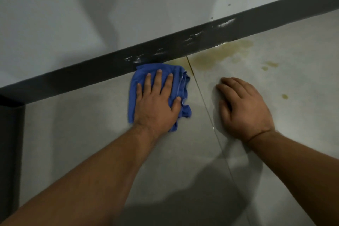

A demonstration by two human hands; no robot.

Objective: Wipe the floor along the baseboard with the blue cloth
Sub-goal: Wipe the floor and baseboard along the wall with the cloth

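Observation:
A crumpled blue cloth [180, 86] lies on the grey tiled floor [91, 124], its far edge touching the dark baseboard [91, 73]. My left hand [156, 102] presses flat on top of the cloth, fingers spread and pointing at the baseboard. My right hand [242, 106] rests on the bare floor to the right of the cloth, fingers curled under, holding nothing. A yellowish-brown spill [216, 57] spreads over the floor along the baseboard, just right of the cloth. White wet streaks [225, 23] mark the baseboard above the spill.
A pale wall [128, 5] rises above the baseboard. A tile joint [201, 97] runs between my hands. Small brown drops [284, 96] dot the floor at the right. A dark vertical surface [9, 152] closes the corner at the left.

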